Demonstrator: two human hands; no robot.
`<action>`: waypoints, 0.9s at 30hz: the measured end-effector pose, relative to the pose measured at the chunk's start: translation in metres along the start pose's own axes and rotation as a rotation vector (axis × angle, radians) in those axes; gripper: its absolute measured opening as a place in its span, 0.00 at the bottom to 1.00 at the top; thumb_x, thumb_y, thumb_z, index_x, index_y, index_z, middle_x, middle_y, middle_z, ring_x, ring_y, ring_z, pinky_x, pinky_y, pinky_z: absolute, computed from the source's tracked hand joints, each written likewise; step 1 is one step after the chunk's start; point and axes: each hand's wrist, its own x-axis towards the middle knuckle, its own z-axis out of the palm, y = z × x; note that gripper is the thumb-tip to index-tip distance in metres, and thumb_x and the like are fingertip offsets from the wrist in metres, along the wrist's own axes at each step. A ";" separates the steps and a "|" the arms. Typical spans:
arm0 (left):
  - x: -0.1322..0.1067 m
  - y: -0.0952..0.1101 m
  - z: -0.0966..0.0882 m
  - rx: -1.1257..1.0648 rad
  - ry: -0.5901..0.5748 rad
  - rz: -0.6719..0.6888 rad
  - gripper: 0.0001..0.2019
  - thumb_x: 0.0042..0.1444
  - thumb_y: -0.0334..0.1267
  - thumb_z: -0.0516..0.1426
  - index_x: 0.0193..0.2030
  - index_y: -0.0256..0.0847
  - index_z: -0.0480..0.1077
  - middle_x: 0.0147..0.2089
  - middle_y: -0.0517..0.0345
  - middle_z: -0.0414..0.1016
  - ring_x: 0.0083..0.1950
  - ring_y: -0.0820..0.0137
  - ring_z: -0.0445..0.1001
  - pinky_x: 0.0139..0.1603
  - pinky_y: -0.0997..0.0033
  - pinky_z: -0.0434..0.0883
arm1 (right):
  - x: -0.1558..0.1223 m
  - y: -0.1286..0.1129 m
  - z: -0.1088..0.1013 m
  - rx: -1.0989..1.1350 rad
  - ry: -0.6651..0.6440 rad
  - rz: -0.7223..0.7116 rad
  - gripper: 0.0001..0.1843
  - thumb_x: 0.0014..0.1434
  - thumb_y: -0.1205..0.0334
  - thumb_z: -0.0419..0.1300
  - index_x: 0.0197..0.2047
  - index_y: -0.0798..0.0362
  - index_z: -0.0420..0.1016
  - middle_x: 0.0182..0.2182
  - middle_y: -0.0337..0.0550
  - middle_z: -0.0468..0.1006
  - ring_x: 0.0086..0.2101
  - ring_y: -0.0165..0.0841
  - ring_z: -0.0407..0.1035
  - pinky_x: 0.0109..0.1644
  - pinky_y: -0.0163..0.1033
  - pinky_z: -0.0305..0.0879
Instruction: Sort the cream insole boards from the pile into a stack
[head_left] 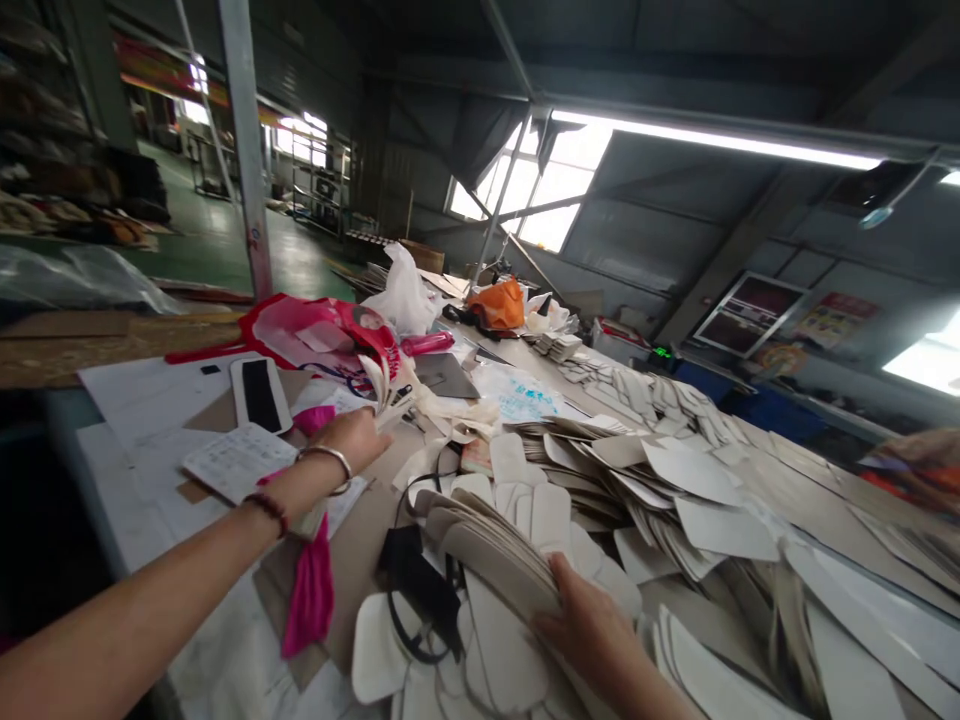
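Observation:
My right hand [589, 610] grips one end of a fanned stack of rounded grey card pieces [487, 545], thumb on top. My left hand [352, 440] reaches forward and is closed on a bunch of thin cream strips [386, 390] that stick up beyond the fingers. Under and beside my right hand lie many loose white rounded card pieces [502, 640]. A black strap with a dark flat piece [420, 585] rests on them. Pink cloth [311, 590] hangs below my left wrist, close to a written notepad [240, 460].
A white phone-like object [259, 395] lies on paper at the left. Behind it are a red and pink bag [322, 335], a white plastic bag [405, 290] and an orange bag [499, 303]. Large card piles [690, 490] spread to the right. A metal post [244, 150] rises at the table's far side.

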 end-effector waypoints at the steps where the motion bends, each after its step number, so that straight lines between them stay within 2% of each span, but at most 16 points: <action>1: 0.007 0.001 0.010 0.064 -0.008 -0.008 0.16 0.54 0.46 0.57 0.42 0.36 0.68 0.40 0.53 0.73 0.42 0.64 0.73 0.46 0.56 0.68 | 0.000 0.001 -0.001 0.006 0.005 0.005 0.23 0.50 0.64 0.54 0.51 0.51 0.62 0.39 0.48 0.78 0.41 0.43 0.72 0.40 0.40 0.60; 4: 0.019 -0.002 0.039 0.203 -0.035 -0.017 0.24 0.52 0.49 0.58 0.48 0.32 0.66 0.43 0.44 0.74 0.45 0.58 0.73 0.46 0.55 0.69 | -0.004 0.002 -0.009 0.047 -0.003 0.011 0.20 0.48 0.64 0.55 0.47 0.50 0.64 0.37 0.47 0.78 0.41 0.44 0.71 0.39 0.40 0.59; 7: 0.023 -0.011 0.061 0.276 -0.043 0.003 0.27 0.52 0.53 0.54 0.48 0.28 0.66 0.44 0.35 0.74 0.47 0.50 0.73 0.44 0.56 0.68 | -0.012 0.002 -0.023 0.186 -0.072 0.008 0.17 0.45 0.64 0.56 0.42 0.50 0.64 0.36 0.45 0.77 0.39 0.42 0.70 0.38 0.38 0.59; 10: 0.024 -0.021 0.075 0.308 -0.032 0.030 0.28 0.57 0.54 0.44 0.48 0.29 0.66 0.47 0.32 0.71 0.49 0.47 0.72 0.44 0.57 0.67 | -0.019 0.001 -0.029 0.508 -0.237 0.010 0.18 0.40 0.61 0.61 0.37 0.51 0.64 0.34 0.40 0.75 0.36 0.37 0.69 0.36 0.34 0.59; 12: 0.024 -0.025 0.082 0.322 -0.047 0.024 0.28 0.55 0.53 0.45 0.49 0.29 0.66 0.48 0.30 0.70 0.49 0.45 0.71 0.45 0.56 0.67 | -0.021 0.002 -0.026 0.669 -0.298 0.024 0.18 0.36 0.60 0.63 0.33 0.52 0.65 0.33 0.38 0.74 0.36 0.36 0.67 0.36 0.32 0.59; 14: 0.024 -0.026 0.085 0.331 -0.075 0.006 0.31 0.50 0.55 0.49 0.49 0.28 0.66 0.49 0.28 0.69 0.50 0.41 0.70 0.47 0.53 0.66 | -0.022 0.005 -0.019 0.755 -0.310 0.049 0.19 0.35 0.60 0.64 0.33 0.53 0.66 0.32 0.37 0.73 0.36 0.36 0.67 0.36 0.33 0.60; 17: 0.025 -0.023 0.082 0.298 -0.108 0.032 0.34 0.42 0.55 0.54 0.50 0.28 0.67 0.51 0.28 0.67 0.55 0.39 0.64 0.54 0.49 0.62 | -0.020 0.012 -0.009 0.991 -0.351 0.046 0.24 0.36 0.57 0.64 0.39 0.54 0.67 0.32 0.38 0.74 0.33 0.35 0.67 0.34 0.33 0.61; 20: 0.021 -0.010 0.067 0.178 -0.131 0.099 0.35 0.36 0.52 0.57 0.48 0.27 0.69 0.53 0.29 0.66 0.60 0.41 0.60 0.60 0.51 0.56 | -0.018 0.019 -0.005 1.131 -0.347 0.044 0.29 0.36 0.54 0.65 0.42 0.56 0.67 0.33 0.40 0.75 0.33 0.35 0.68 0.35 0.34 0.62; 22: 0.009 0.005 0.052 0.042 -0.148 0.161 0.37 0.37 0.55 0.56 0.49 0.26 0.68 0.56 0.29 0.65 0.61 0.44 0.59 0.62 0.55 0.55 | -0.019 0.020 -0.010 1.097 -0.320 0.061 0.29 0.35 0.53 0.65 0.42 0.56 0.67 0.32 0.40 0.75 0.33 0.36 0.69 0.35 0.34 0.62; 24: -0.014 0.019 0.037 -0.124 -0.205 0.242 0.41 0.43 0.62 0.49 0.55 0.28 0.64 0.58 0.36 0.65 0.62 0.51 0.60 0.61 0.61 0.59 | -0.024 0.017 -0.018 0.997 -0.291 0.055 0.27 0.36 0.53 0.63 0.41 0.55 0.67 0.32 0.40 0.75 0.33 0.36 0.69 0.35 0.34 0.62; 26: -0.047 0.025 0.027 -0.306 -0.313 0.308 0.45 0.44 0.68 0.44 0.62 0.36 0.56 0.59 0.45 0.66 0.60 0.57 0.64 0.57 0.65 0.65 | -0.036 0.010 -0.027 0.781 -0.233 0.034 0.22 0.39 0.55 0.62 0.39 0.53 0.67 0.32 0.41 0.76 0.33 0.36 0.69 0.35 0.35 0.62; 27: -0.065 0.023 0.024 -0.418 -0.367 0.333 0.48 0.41 0.71 0.46 0.64 0.39 0.52 0.61 0.47 0.64 0.61 0.57 0.63 0.56 0.65 0.66 | -0.042 0.005 -0.029 0.650 -0.203 0.028 0.20 0.41 0.57 0.61 0.40 0.52 0.67 0.32 0.41 0.76 0.33 0.36 0.69 0.35 0.35 0.61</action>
